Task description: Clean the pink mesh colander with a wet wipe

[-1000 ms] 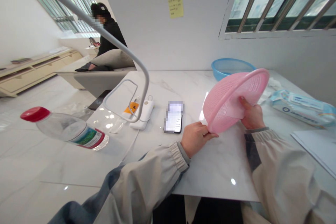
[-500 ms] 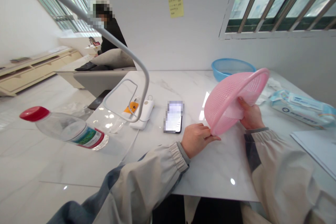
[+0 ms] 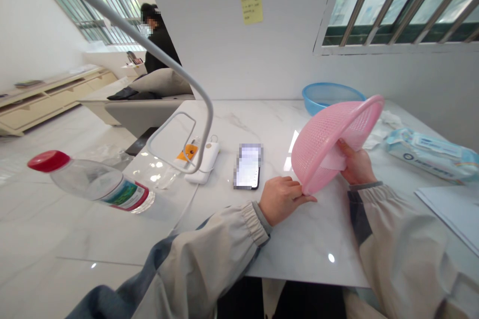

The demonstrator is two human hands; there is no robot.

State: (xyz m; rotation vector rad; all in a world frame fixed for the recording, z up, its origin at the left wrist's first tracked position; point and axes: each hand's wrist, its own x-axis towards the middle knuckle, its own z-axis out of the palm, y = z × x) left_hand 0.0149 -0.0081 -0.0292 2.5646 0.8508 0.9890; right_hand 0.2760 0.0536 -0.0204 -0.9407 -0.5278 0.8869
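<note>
While the left hand (image 3: 284,200) pinches the pink basket (image 3: 318,134) beside it, the right hand (image 3: 359,165) is inside, can't tell its grip, so looks midway, not finished.

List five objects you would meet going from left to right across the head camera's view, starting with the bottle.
Red-capped bottle, white device, phone, pink basket, wipes packet.
</note>
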